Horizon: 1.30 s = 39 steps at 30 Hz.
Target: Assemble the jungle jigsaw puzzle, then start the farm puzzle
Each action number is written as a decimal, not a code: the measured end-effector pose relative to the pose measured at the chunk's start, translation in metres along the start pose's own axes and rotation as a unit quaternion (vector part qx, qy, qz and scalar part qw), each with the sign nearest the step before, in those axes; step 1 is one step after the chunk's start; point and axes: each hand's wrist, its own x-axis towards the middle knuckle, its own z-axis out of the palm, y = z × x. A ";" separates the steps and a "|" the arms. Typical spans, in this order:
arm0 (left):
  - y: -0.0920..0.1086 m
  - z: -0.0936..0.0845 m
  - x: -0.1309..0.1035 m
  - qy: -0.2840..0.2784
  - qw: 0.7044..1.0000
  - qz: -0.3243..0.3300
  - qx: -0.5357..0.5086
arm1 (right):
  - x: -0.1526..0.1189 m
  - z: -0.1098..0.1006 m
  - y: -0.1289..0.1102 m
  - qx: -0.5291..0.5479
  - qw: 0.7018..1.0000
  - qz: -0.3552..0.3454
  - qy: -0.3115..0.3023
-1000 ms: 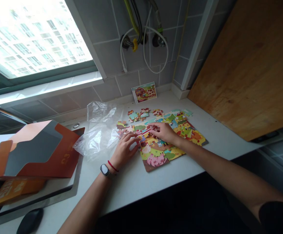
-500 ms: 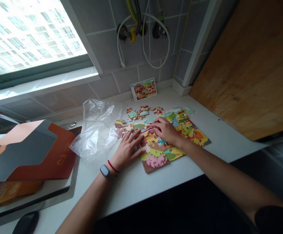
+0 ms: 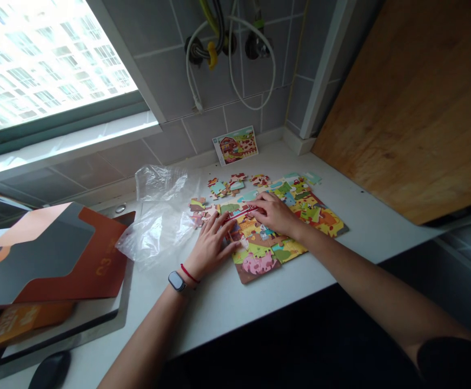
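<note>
A partly joined jigsaw puzzle [image 3: 259, 264] with colourful farm pictures lies on the white counter. My left hand [image 3: 212, 244] rests flat at its left side, fingers apart, the fingertips touching the puzzle's left edge. My right hand [image 3: 274, 212] reaches over the upper middle with curled fingers, which close on a red puzzle piece [image 3: 252, 207] with white lines. The fingers cover part of that piece, so I cannot tell whether it is fully seated. Loose puzzle pieces [image 3: 218, 188] lie beyond the puzzle, and others [image 3: 198, 205] sit near my left fingertips.
A picture card [image 3: 236, 146] leans against the tiled wall. A crumpled clear plastic bag [image 3: 158, 221] lies left of the puzzle. Farther left, an orange-brown box [image 3: 105, 259] stands on a laptop-like slab, with a black mouse [image 3: 51, 370] in front. A wooden panel [image 3: 413, 108] borders the right.
The view has shifted slightly. Both hands keep nearly the same places on the puzzle, with my right fingers still on the red piece.
</note>
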 end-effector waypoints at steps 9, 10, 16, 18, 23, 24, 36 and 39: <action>0.001 0.002 0.001 0.012 1.000 -0.005 -0.020 | 0.000 0.000 -0.006 -0.026 0.999 -0.025 -0.010; 0.001 0.002 0.002 0.013 1.000 -0.006 -0.019 | 0.000 0.000 -0.006 -0.026 0.999 -0.025 -0.008; 0.002 0.001 0.002 0.007 1.000 -0.006 -0.009 | 0.000 0.001 -0.007 -0.038 0.999 -0.019 -0.011; 0.001 0.001 0.002 0.006 1.000 -0.005 -0.011 | 0.000 0.001 -0.007 -0.041 0.999 -0.024 -0.011; 0.000 0.002 0.001 0.038 0.998 -0.012 -0.046 | 0.001 -0.002 -0.003 0.051 0.997 0.009 0.056; 0.000 0.003 0.001 0.050 0.997 -0.018 -0.050 | 0.002 -0.003 -0.002 0.081 0.993 0.022 0.080; 0.007 0.004 0.002 0.138 0.989 -0.054 0.012 | 0.006 -0.012 -0.008 0.224 0.963 0.028 0.146; 0.012 0.003 0.002 0.144 0.987 -0.068 0.036 | 0.005 -0.011 -0.010 0.245 0.959 0.012 0.139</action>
